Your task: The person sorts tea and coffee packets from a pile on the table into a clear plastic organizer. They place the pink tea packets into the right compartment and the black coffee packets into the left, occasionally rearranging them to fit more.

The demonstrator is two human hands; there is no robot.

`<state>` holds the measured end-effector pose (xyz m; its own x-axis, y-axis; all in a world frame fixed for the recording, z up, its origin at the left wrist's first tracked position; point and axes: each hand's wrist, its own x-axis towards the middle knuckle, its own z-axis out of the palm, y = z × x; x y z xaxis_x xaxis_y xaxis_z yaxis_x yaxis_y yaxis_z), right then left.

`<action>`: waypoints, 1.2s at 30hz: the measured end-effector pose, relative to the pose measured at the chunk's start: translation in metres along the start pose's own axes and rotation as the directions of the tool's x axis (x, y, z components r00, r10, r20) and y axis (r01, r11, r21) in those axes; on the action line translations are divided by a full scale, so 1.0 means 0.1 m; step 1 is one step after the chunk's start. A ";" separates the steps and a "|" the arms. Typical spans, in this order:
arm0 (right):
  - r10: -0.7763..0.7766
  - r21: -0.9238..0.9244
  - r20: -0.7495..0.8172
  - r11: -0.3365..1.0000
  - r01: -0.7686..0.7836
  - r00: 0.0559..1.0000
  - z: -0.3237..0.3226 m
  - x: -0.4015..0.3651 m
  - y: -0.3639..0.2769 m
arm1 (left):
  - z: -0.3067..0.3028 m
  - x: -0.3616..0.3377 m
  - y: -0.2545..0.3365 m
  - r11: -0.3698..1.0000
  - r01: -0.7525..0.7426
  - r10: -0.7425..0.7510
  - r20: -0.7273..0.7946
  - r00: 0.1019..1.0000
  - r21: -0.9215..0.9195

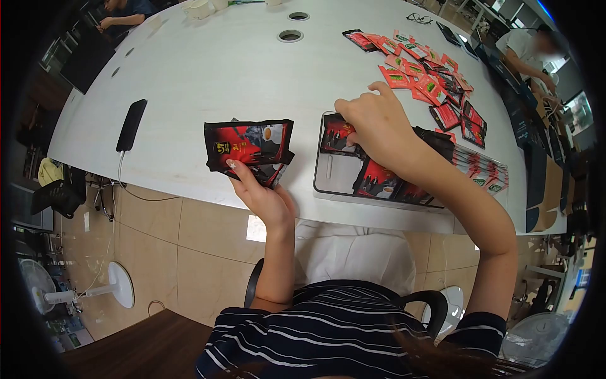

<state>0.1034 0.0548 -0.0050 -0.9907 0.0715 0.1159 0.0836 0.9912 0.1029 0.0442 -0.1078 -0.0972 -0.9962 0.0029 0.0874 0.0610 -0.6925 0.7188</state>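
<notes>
My left hand (pixel 262 199) is closed around a small stack of black-and-red coffee sachets (pixel 249 144), held up at the table's front edge with the thumb across their front. The top one shows a printed coffee cup. Over the left end of a clear plastic box (pixel 326 180), my right hand (pixel 379 129) has its fingers curled and its thumb against a coffee sachet (pixel 334 136) inside. More black-and-red sachets (pixel 379 182) lie in the middle of the box, partly under my right forearm. Red-and-white packets (pixel 483 170) stand in a row at its right end.
A loose pile of red and black packets (pixel 429 79) spreads over the table's right side. A phone (pixel 132 125) on a cable lies at left. Glasses (pixel 419 19) sit at the back. Cardboard boxes (pixel 544 192) line the right edge. Two other people sit at the far corners.
</notes>
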 end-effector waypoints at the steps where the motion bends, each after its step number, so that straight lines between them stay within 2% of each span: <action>1: 0.017 0.004 0.032 1.000 -0.018 0.999 -0.02 0.02 0.00 | 0.00 0.00 0.00 1.000 0.002 -0.002 -0.005 1.000 0.005; 2: 0.036 0.006 0.063 0.999 -0.036 0.997 -0.03 0.02 0.00 | 0.00 0.00 0.00 1.000 0.003 -0.003 -0.005 1.000 0.010; 5: 0.001 -0.003 -0.075 1.000 -0.002 0.997 0.04 -0.03 -0.01 | 0.00 0.00 0.00 1.000 0.003 -0.003 0.000 1.000 0.010; 8: -0.007 0.017 -0.126 1.000 0.010 0.992 0.01 -0.07 -0.09 | 0.01 0.00 0.01 1.000 -0.002 0.002 0.019 1.000 0.002; 11: -0.132 -0.140 -0.373 0.987 0.085 0.918 0.00 -0.14 -0.22 | 0.00 0.00 0.00 1.000 0.000 0.000 0.027 1.000 -0.003; 14: -0.231 -0.118 -0.500 0.973 0.199 0.835 -0.13 -0.18 -0.30 | -0.01 0.01 -0.01 1.000 0.002 -0.002 0.029 1.000 -0.009; 17: -0.170 0.225 -0.147 0.954 0.200 0.974 -0.23 -0.37 -0.35 | -0.01 0.01 -0.02 1.000 0.004 -0.003 0.020 1.000 -0.008; 20: -0.122 0.351 0.145 0.934 0.065 0.982 -0.06 -0.46 -0.33 | 0.04 -0.02 0.02 1.000 0.005 -0.005 0.019 1.000 0.002; 25: -0.145 0.366 -0.059 0.917 0.156 0.988 0.03 -0.38 -0.26 | 0.05 -0.03 0.03 0.999 -0.034 0.034 0.021 0.999 0.003; 28: -0.031 0.528 -0.245 0.834 0.160 0.969 -0.22 -0.32 -0.34 | 0.06 -0.07 0.01 0.988 -0.145 0.145 0.011 0.989 0.049; 30: -0.003 0.557 -0.429 0.787 0.267 0.903 -0.33 -0.27 -0.41 | 0.06 -0.11 -0.05 0.946 -0.315 0.301 0.158 0.940 0.072; 31: -0.038 0.506 -0.542 0.783 0.362 0.840 -0.36 -0.23 -0.45 | 0.05 -0.14 -0.09 0.916 -0.396 0.371 0.232 0.899 0.071; 32: -0.088 0.442 -0.585 0.799 0.408 0.806 -0.37 -0.24 -0.45 | -0.01 -0.15 -0.14 0.848 -0.511 0.457 0.294 0.840 0.140; 33: -0.137 0.375 -0.624 0.811 0.449 0.769 -0.38 -0.26 -0.45 | -0.07 -0.21 -0.18 0.742 -0.609 0.534 0.301 0.790 0.281; 35: -0.259 0.236 -0.566 0.859 0.455 0.783 -0.39 -0.34 -0.47 | -0.17 -0.25 -0.20 0.792 -0.568 0.444 0.427 0.787 0.222; 36: -0.248 0.217 -0.590 0.868 0.446 0.768 -0.34 -0.34 -0.47 | -0.15 -0.25 -0.19 0.801 -0.568 0.453 0.428 0.782 0.189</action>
<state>0.1369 0.0021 0.0202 -0.7184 -0.2564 0.6467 -0.3930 0.9166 -0.0731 0.0668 -0.1055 -0.1233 -0.7245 -0.0027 0.6892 0.6263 -0.4201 0.6567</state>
